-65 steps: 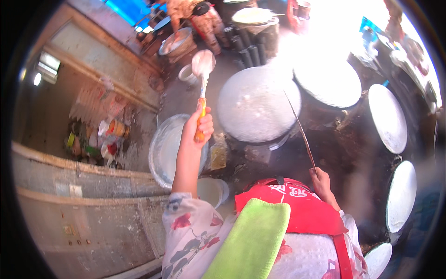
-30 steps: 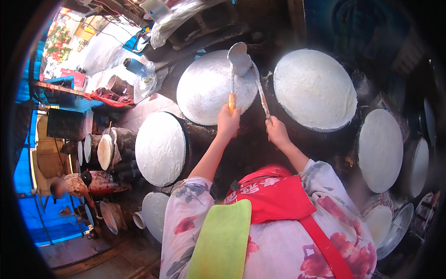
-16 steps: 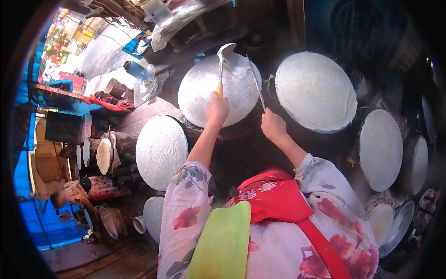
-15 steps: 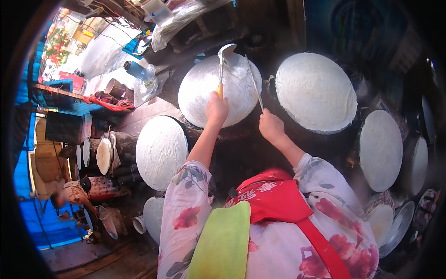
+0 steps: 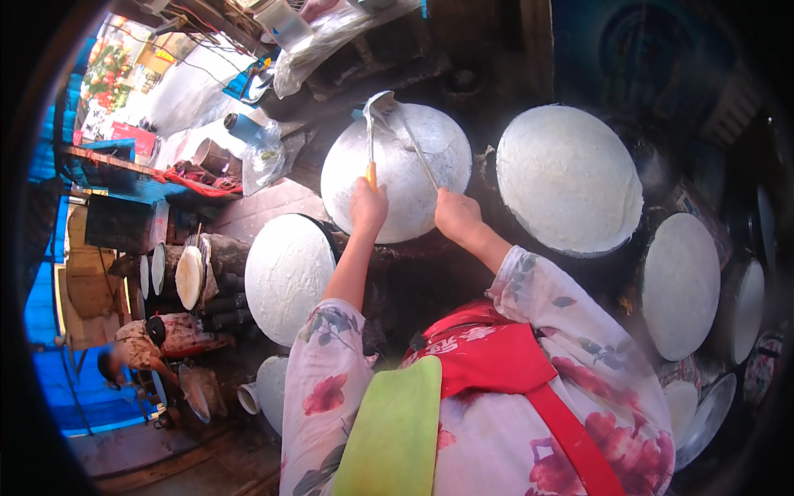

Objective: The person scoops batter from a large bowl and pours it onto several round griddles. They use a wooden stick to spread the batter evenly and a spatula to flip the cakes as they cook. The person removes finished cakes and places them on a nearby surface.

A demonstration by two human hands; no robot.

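Observation:
My left hand (image 5: 369, 205) is closed round the yellow handle of a metal ladle-like tool (image 5: 371, 147), whose wide, white-coated head is raised at the far rim of a round griddle (image 5: 351, 153). My right hand (image 5: 457, 215) grips a long thin metal scraper (image 5: 423, 157). The scraper slants leftward over the griddle, its tip close to the ladle's head; I cannot tell if they touch. A thin, patchy white film covers the griddle, with a torn-looking bit near the two tools.
Right of it lies a griddle covered in thick white batter (image 5: 571, 178); another coated griddle (image 5: 289, 277) is nearer, at left. More round griddles (image 5: 681, 285) line the right. A co-worker (image 5: 136, 347) bends at far left. Plastic bags (image 5: 263, 161) and a wooden ledge (image 5: 116, 161) are at upper left.
The scraper has swung left, from upright near the griddle's right side to slanting toward the ladle's head. The ladle's head has moved left. Both hands have shifted left.

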